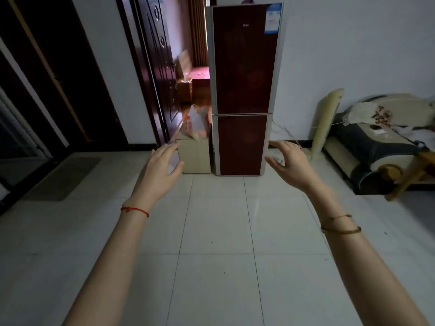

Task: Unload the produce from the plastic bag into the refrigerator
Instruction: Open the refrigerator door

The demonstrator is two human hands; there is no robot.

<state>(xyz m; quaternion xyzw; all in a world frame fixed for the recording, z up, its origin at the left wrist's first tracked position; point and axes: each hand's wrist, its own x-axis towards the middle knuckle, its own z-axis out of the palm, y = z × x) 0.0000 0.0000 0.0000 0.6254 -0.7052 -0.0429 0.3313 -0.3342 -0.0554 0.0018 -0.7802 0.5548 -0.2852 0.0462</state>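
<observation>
A tall dark-red refrigerator (244, 67) stands against the far wall, both of its doors closed. Just left of it, a translucent plastic bag (196, 122) with produce inside sits on top of a low beige cabinet (196, 154). My left hand (162, 170) reaches forward over the tiled floor, fingers apart and holding nothing, still short of the cabinet. My right hand (290, 164) is stretched out the same way in front of the refrigerator's lower right corner, empty with fingers spread.
An open dark wooden door (160, 67) and a doorway to another room lie left of the bag. A sofa with clutter (376, 147) and a leaning cream panel (326, 123) stand to the right. A grey mat (63, 177) lies at left.
</observation>
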